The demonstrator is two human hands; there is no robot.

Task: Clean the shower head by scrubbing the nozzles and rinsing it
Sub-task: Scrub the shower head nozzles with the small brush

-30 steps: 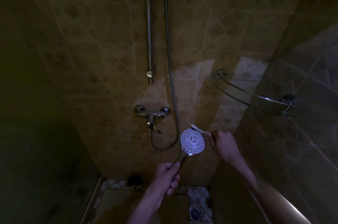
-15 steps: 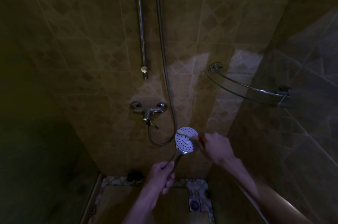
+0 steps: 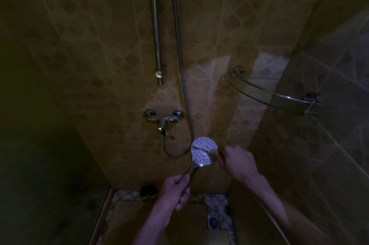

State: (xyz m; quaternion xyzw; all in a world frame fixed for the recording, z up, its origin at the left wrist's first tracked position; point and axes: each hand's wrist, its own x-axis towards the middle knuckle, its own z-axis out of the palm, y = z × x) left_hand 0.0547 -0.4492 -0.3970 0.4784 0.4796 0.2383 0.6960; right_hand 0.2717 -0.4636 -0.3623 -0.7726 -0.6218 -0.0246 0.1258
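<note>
Shower head [image 3: 203,150]: held low-centre in a dim tiled stall, in front of the back wall; round white nozzle face turned up toward the camera, chrome rim seen at its lower edge.
Brush [image 3: 201,147]: pale, narrow, toothbrush-like; laid across the nozzle face, tip twd the face's left edge. Handle end blurred.
R hand [image 3: 237,161]: just right of the head, fingers curled round the brush handle.
L hand [image 3: 174,190]: below the head, closed round its handle, fist-like grip.
Hose [image 3: 180,65]: metal, seen dropping down the wall, looping under the tap and up twd the handle.
Mixer tap [image 3: 163,119]: wall-mounted, left of and above the head, well apart from it.
Riser rail [image 3: 156,25]: vertical, beside the hose.
Glass corner shelf [image 3: 273,95]: upper right, on the side wall.
Floor drain [image 3: 213,221]: bottom, right of the L forearm.
</note>
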